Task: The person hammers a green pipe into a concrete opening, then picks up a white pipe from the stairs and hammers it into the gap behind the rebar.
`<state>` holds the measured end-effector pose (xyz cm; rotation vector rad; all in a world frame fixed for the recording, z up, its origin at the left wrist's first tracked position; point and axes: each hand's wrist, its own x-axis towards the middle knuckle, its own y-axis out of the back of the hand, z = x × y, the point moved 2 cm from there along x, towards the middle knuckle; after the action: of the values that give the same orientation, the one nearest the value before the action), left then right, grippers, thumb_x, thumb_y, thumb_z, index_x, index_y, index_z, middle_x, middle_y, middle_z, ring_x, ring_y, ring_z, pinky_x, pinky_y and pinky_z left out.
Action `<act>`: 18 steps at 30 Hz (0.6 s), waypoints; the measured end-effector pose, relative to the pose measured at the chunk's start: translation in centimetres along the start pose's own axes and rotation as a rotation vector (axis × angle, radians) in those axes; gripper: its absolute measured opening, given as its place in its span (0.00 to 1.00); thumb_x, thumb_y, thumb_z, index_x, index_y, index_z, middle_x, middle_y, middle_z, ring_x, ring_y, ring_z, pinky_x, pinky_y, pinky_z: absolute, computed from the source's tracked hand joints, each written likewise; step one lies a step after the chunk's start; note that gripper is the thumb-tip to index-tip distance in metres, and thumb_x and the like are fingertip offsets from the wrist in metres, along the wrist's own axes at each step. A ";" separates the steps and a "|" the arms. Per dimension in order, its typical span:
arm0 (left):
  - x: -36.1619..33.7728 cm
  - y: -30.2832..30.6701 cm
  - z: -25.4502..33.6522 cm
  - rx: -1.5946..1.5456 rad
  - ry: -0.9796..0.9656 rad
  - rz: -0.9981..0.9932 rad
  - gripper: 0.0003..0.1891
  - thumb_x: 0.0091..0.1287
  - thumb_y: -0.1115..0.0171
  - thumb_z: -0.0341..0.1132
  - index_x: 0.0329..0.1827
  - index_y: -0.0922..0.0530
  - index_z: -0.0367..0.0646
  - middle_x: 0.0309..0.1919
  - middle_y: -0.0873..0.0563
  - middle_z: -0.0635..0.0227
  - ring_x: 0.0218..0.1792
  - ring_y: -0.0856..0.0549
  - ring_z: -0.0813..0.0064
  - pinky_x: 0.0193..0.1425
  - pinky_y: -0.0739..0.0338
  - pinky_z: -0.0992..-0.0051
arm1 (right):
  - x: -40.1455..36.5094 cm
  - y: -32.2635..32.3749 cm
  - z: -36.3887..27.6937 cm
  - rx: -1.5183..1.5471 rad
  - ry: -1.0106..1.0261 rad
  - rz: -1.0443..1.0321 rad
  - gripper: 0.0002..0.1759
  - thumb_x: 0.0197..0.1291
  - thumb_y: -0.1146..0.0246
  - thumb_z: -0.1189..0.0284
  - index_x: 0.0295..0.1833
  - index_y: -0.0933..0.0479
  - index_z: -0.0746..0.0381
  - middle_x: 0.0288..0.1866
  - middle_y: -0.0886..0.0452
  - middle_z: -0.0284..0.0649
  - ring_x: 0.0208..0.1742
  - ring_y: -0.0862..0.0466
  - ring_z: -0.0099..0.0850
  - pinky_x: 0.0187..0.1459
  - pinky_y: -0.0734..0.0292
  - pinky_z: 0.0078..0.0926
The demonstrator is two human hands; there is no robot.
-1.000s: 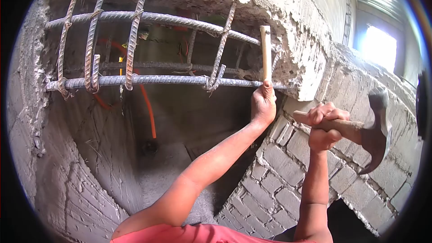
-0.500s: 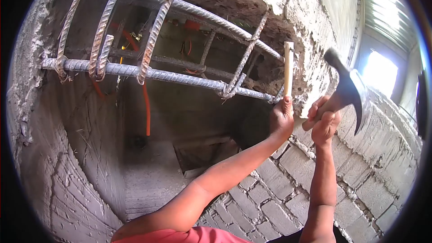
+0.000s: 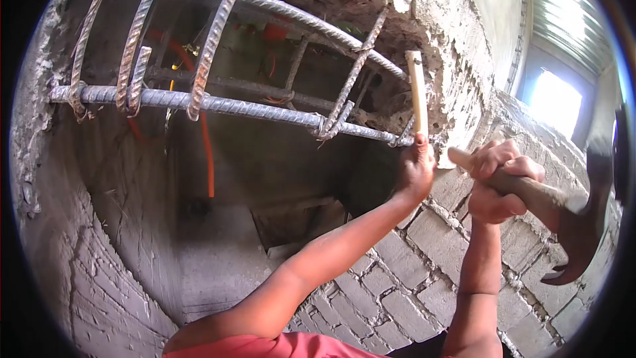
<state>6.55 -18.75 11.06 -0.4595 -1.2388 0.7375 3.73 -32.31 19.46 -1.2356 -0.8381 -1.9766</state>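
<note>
My left hand (image 3: 417, 169) is closed around the lower end of a pale wooden stick (image 3: 418, 89), which stands nearly upright against the rough concrete edge. A small dark mark shows near the stick's top. My right hand (image 3: 501, 182) grips the wooden handle of a claw hammer (image 3: 583, 229). The hammer is off to the right, its head away from the stick and its claw pointing down. Just left of my left hand, the lower rebar (image 3: 232, 107) ends at a tied stirrup.
Tied rebar stirrups (image 3: 218, 40) cross the opening at upper left. An orange conduit (image 3: 208, 159) hangs below them. Broken concrete (image 3: 457, 73) borders the right side, above a block wall (image 3: 424, 238). A bright window (image 3: 555, 103) lies at far right.
My right hand has swung the hammer right and down, away from the stick. The left hand keeps its hold on the stick. The view has shifted slightly.
</note>
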 end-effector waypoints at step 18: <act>1.6 -4.5 -3.0 -0.125 0.010 0.037 0.29 0.74 0.61 0.67 0.25 0.40 0.53 0.12 0.40 0.81 0.10 0.37 0.85 0.12 0.45 0.79 | 1.3 7.4 4.7 0.059 0.039 -0.298 0.21 0.70 0.45 0.49 0.36 0.22 0.55 0.38 0.20 0.42 0.26 0.25 0.30 0.31 0.27 0.33</act>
<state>10.77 -20.49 14.38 -0.5895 -1.2740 0.6907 11.47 -33.18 23.60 -1.0840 -1.1058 -2.1828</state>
